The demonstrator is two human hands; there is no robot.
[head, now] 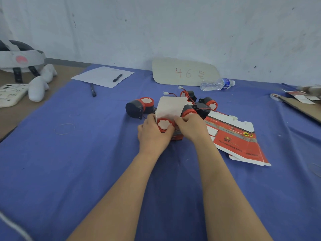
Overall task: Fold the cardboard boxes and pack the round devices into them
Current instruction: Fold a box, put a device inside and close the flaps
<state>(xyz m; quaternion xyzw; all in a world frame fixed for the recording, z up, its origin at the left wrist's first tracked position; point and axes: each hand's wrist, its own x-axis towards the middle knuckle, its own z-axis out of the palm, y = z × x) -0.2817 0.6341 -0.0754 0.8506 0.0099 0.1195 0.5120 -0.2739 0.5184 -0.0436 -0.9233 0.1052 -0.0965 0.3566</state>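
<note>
round red-and-black device [164, 124] seated in small red cardboard box [177, 136] on blue-clothed surface [86, 153], white flap [172, 106] upright, left hand [152, 134] and right hand [191, 127], each grip curled round the box, flat red cartons [238, 143] beside

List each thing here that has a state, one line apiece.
box: folded up, top flap open, held by right hand
round device: at the box mouth, end showing, gripped by left hand
flat boxes: unfolded, lying flat
loose devices: unpacked, on the cloth
water bottle: on its side
</note>
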